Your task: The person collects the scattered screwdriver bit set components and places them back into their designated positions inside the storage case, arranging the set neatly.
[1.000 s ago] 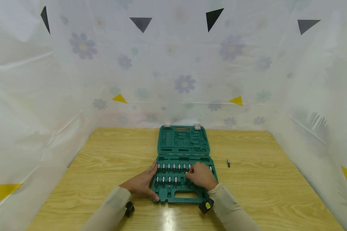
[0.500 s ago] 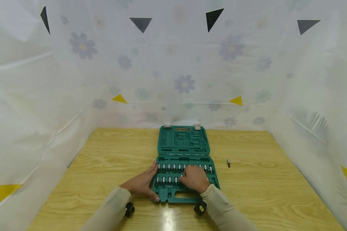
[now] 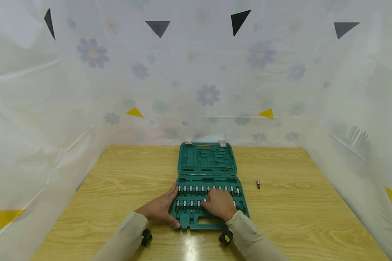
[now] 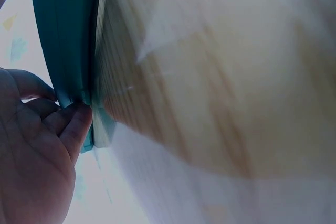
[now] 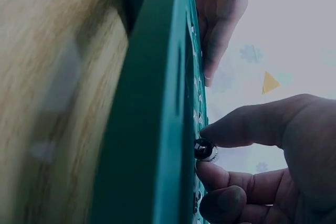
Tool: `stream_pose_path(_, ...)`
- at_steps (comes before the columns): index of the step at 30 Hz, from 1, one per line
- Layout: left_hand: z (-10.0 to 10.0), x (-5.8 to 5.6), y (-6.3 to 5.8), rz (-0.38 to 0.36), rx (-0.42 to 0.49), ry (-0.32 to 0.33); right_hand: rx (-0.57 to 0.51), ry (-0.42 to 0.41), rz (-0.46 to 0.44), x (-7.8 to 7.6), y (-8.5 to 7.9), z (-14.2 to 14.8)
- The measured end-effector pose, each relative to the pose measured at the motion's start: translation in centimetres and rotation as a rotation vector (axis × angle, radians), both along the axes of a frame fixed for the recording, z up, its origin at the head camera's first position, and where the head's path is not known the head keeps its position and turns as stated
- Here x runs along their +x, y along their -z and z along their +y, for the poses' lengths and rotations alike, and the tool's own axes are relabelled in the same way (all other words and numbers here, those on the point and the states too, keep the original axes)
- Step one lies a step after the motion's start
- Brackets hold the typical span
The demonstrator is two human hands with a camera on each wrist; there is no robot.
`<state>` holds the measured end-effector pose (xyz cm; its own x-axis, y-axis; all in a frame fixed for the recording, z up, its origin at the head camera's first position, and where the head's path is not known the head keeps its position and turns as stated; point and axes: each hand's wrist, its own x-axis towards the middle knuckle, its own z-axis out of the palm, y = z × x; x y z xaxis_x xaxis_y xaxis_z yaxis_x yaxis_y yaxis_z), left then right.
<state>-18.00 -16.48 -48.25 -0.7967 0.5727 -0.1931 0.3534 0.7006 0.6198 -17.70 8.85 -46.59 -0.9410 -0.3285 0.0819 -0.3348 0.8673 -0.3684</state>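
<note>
An open green socket case (image 3: 207,157) lies on the table, its lid folded back. Silver bit sockets (image 3: 196,190) stand in an upper row, with several more in the lower row. My left hand (image 3: 160,206) rests along the case's left side, thumb spread toward the front corner; in the left wrist view its fingertips touch the case wall (image 4: 68,40). Over the lower row is my right hand (image 3: 220,204). The right wrist view shows its thumb and forefinger pinching a bit socket (image 5: 205,149) close at the case's face. Part of the lower row is hidden beneath this hand.
One loose bit socket (image 3: 258,184) lies on the wooden table (image 3: 287,206) to the right of the case. Two silver latches (image 3: 222,143) stick up from the lid's far edge. Patterned plastic sheeting (image 3: 196,72) encloses the table at the back and sides.
My right hand has shifted left and slightly nearer along the lower row, uncovering sockets at the right of the case. Over the last half second it has hardly moved. The left hand stays put.
</note>
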Motion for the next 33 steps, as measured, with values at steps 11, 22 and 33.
stream_pose_path(11, -0.1, -0.1, 0.1, 0.017, -0.016, 0.013, 0.000, -0.004, 0.043, 0.2, 0.3, 0.2)
stream_pose_path(22, -0.1, 0.0, 0.2, 0.012, -0.003, 0.003, -0.048, -0.042, 0.046, 0.0, 0.4, 0.8)
stream_pose_path(33, -0.1, 0.0, 0.2, 0.010, 0.002, 0.011, -0.141, -0.070, 0.014, -0.9, 0.3, 1.3)
